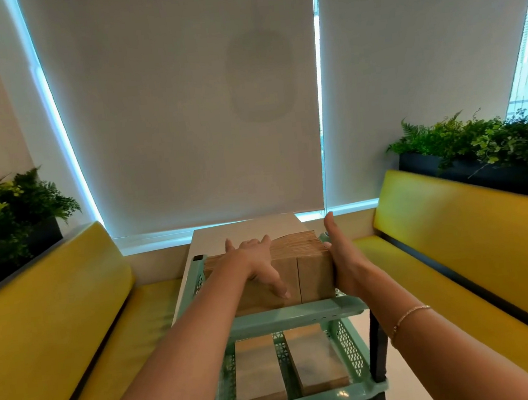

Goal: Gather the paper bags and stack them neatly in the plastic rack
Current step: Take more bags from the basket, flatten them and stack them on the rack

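While the bundle of paper bags (308, 260) sits in the top tier of the green plastic rack (301, 315), the person squares it up from both sides. On the left, the left hand (258, 262) lies spread over the top and front of the bundle, fingers straight, thumb pressing the front face. On the right, the right hand (343, 256) stands flat and straight-fingered against the bundle's right end. More bags (259, 371) lie in the lower tier. Judging by this, the step is neatening; next likely calls for pushing the stack level against the rack's wall, then letting go without tipping it.
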Action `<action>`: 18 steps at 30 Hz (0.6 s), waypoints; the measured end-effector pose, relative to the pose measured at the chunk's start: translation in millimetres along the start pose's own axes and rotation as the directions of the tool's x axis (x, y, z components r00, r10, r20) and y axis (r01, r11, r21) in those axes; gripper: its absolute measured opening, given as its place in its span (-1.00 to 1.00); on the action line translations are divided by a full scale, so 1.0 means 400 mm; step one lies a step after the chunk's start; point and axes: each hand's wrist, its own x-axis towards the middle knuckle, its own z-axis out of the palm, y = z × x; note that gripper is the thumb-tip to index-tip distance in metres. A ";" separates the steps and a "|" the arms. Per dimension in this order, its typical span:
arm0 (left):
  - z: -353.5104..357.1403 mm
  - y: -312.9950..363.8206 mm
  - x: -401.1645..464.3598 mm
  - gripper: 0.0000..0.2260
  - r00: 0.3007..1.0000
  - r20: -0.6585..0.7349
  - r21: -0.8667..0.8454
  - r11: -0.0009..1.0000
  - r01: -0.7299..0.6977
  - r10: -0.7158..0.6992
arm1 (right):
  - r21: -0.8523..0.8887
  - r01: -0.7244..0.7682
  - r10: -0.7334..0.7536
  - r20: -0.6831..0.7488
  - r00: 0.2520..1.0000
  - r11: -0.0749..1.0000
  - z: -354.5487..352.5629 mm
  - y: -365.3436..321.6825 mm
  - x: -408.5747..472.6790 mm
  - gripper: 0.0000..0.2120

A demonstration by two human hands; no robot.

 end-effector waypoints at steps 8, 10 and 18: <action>0.004 -0.005 0.001 -0.01 1.000 -0.004 0.018 1.000 -0.006 0.006 | -0.898 0.294 -0.319 0.188 0.929 0.327 0.054 -0.098 0.022 -0.18; 0.005 -0.008 0.003 -0.03 1.000 -0.002 0.030 1.000 -0.004 0.004 | -0.957 0.275 -0.136 0.262 0.955 0.092 0.073 -0.093 0.030 -0.22; 0.017 -0.046 0.011 -0.32 0.998 -0.051 -0.011 0.999 -0.046 0.045 | -0.944 0.315 0.074 0.309 0.948 -0.095 0.037 -0.111 0.039 -0.12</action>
